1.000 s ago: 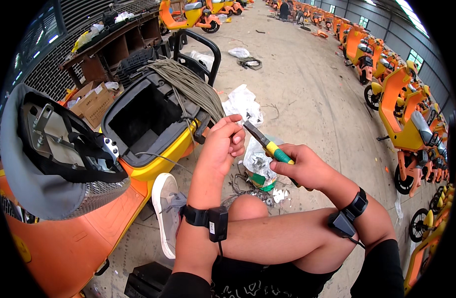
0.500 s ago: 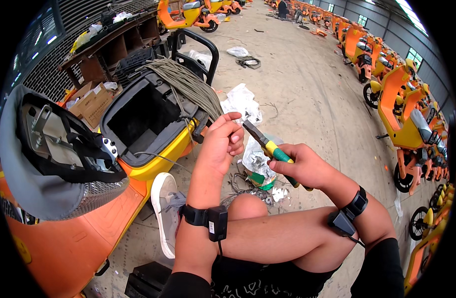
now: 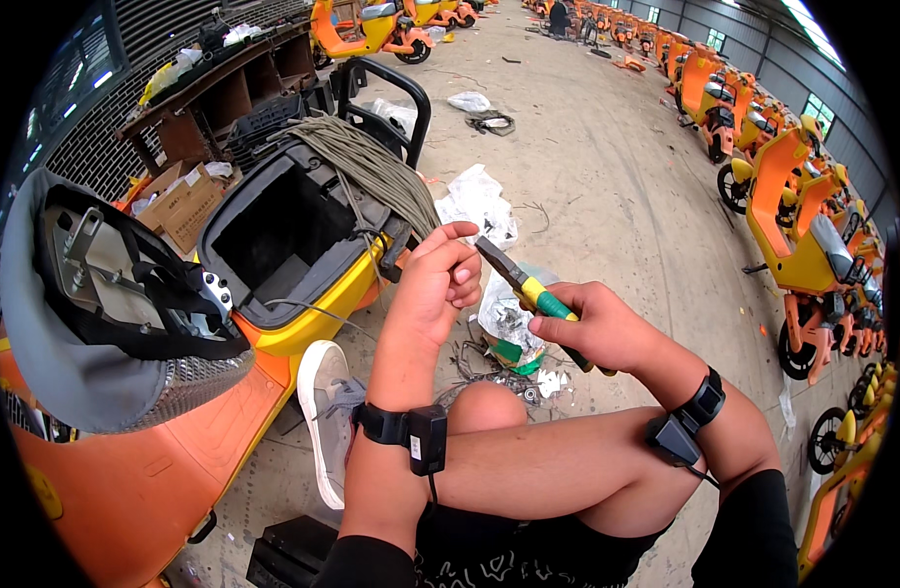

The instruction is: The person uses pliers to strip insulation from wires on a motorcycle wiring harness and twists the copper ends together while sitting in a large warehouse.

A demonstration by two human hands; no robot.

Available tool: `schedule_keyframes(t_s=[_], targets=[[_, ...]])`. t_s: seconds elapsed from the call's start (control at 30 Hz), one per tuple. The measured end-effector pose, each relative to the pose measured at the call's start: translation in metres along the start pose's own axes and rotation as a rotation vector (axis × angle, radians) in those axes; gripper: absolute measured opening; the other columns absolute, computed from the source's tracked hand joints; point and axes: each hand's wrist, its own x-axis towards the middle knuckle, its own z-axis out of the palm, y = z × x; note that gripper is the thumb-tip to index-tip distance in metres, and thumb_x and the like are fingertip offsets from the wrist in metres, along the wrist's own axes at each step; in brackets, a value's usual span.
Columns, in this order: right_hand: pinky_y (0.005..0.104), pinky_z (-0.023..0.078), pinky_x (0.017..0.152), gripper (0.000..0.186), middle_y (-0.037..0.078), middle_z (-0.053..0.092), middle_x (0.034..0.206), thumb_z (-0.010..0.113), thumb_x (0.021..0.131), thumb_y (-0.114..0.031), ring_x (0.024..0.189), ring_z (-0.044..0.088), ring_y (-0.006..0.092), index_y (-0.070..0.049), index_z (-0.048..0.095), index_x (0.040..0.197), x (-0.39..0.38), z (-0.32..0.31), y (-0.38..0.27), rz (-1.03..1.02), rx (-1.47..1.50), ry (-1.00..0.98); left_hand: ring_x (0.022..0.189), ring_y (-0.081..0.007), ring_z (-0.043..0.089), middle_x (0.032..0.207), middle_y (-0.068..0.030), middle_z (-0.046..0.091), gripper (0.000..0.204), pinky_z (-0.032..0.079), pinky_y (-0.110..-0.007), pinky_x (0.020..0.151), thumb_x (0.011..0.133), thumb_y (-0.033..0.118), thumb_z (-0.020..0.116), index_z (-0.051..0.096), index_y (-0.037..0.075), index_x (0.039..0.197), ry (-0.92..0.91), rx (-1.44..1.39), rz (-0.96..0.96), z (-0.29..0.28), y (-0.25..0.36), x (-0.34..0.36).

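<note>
My right hand (image 3: pixel 592 323) is wrapped round the green and yellow handles of a pair of pliers (image 3: pixel 542 298). The dark metal jaws point up and to the left, close to the fingertips of my left hand (image 3: pixel 438 272). Those fingers are curled in, with the index finger bent over on top; whether something small sits between them I cannot make out. Just left of that hand is the scooter's open storage box (image 3: pixel 283 230), yellow outside and black inside. A coil of grey-green cord (image 3: pixel 367 162) lies over its far edge.
The scooter's grey seat (image 3: pixel 38 333) is tipped up at the left, above its orange footboard (image 3: pixel 136 490). Plastic bags (image 3: pixel 477 206) and wire scraps lie on the concrete floor beyond my knee. Rows of orange and yellow scooters (image 3: pixel 793 216) stand at the right.
The pliers' jaws have shifted very slightly left, nearer my left fingertips. Both hands otherwise keep their places.
</note>
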Motion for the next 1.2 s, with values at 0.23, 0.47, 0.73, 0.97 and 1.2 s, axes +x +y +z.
schedule_keyframes(t_s=[0.23, 0.47, 0.73, 0.97, 1.2], targets=[[0.0287, 0.043, 0.056, 0.032, 0.002, 0.057, 0.069, 0.069, 0.09, -0.027, 0.061, 0.049, 0.0089, 0.002, 0.067, 0.104, -0.002, -0.001, -0.001, -0.009, 0.004, 0.002, 0.045, -0.0064, 0.028, 0.061, 0.0009, 0.04, 0.025, 0.025, -0.024, 0.044, 0.088, 0.002, 0.047, 0.048, 0.001, 0.113, 0.005, -0.01, -0.009, -0.001, 0.0, 0.001], [0.0284, 0.043, 0.056, 0.032, 0.002, 0.057, 0.069, 0.068, 0.09, -0.026, 0.061, 0.049, 0.0082, 0.002, 0.067, 0.104, -0.003, -0.002, -0.001, -0.028, 0.009, 0.003, 0.045, -0.0064, 0.028, 0.061, 0.0008, 0.04, 0.024, 0.025, -0.025, 0.044, 0.088, 0.001, 0.047, 0.048, 0.001, 0.112, 0.012, -0.005, 0.007, 0.001, 0.0, 0.0], [0.0301, 0.044, 0.055, 0.033, 0.001, 0.055, 0.063, 0.069, 0.089, -0.028, 0.057, 0.048, 0.0094, 0.003, 0.069, 0.097, 0.0, -0.001, 0.004, 0.01, -0.01, 0.06, 0.057, -0.0055, 0.039, 0.067, 0.0025, 0.047, 0.015, 0.033, -0.022, 0.053, 0.095, 0.011, 0.052, 0.056, 0.001, 0.104, 0.171, 0.408, 0.094, 0.006, -0.006, 0.004], [0.0313, 0.046, 0.059, 0.034, 0.005, 0.058, 0.069, 0.069, 0.087, -0.027, 0.061, 0.052, 0.0116, 0.003, 0.068, 0.101, 0.001, -0.001, 0.005, -0.049, -0.074, 0.107, 0.065, -0.0054, 0.042, 0.072, 0.0026, 0.051, 0.021, 0.037, -0.025, 0.059, 0.099, 0.018, 0.053, 0.063, 0.0, 0.095, 0.143, 0.798, 0.217, -0.006, -0.016, 0.008], [0.03, 0.046, 0.063, 0.035, 0.003, 0.058, 0.073, 0.07, 0.088, -0.026, 0.068, 0.051, 0.0108, 0.003, 0.066, 0.108, 0.003, -0.001, 0.011, -0.078, -0.117, 0.118, 0.065, -0.0048, 0.043, 0.071, 0.0036, 0.052, 0.023, 0.037, -0.024, 0.058, 0.099, 0.021, 0.056, 0.063, 0.0, 0.093, 0.076, 0.807, 0.083, 0.0, -0.008, 0.004]])
